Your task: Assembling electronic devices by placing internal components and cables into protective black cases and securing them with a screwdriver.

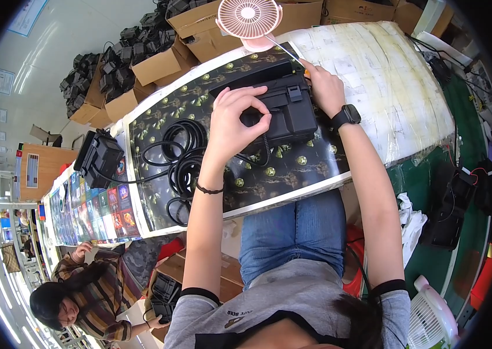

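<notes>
A black plastic case [299, 119] with a latch on its top lies on the dark patterned table cover in front of me. My left hand [235, 119] is over its left side, thumb and index finger closed in a ring, the other fingers reaching forward. Whatever may be between those fingertips is too small to make out. At the case's far right corner, my right hand [324, 88] grips a screwdriver [285, 50], its thin shaft slanting forward and left. A bit of orange handle shows by the fingers. Black coiled cable [185, 142] lies left of my left hand.
A pink fan [249, 20] stands beyond the table's far edge. Another black case [101, 160] sits farther left, a cable running from it. Open cartons [161, 67] and piled black cases [83, 78] fill the far left. A co-worker [91, 291] sits at lower left.
</notes>
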A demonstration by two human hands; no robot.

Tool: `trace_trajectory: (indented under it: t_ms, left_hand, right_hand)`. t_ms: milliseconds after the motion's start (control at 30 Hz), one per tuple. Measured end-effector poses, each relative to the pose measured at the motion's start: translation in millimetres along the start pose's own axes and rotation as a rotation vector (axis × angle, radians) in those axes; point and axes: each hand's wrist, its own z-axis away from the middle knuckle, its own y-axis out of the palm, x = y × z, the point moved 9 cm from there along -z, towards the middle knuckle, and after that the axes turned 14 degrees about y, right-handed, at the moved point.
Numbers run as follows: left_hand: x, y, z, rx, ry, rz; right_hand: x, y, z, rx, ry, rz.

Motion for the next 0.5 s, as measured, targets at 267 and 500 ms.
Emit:
trace_trajectory:
  t_ms: [267,500]
  left_hand:
    - [1,0,1,-0.017,-0.006,-0.012]
    - [0,2,2,-0.025,0.012,-0.009]
  right_hand:
    - [-3,11,-12,0.05,0.019,0.042]
    - [-5,12,-13,0.049,0.041,0.058]
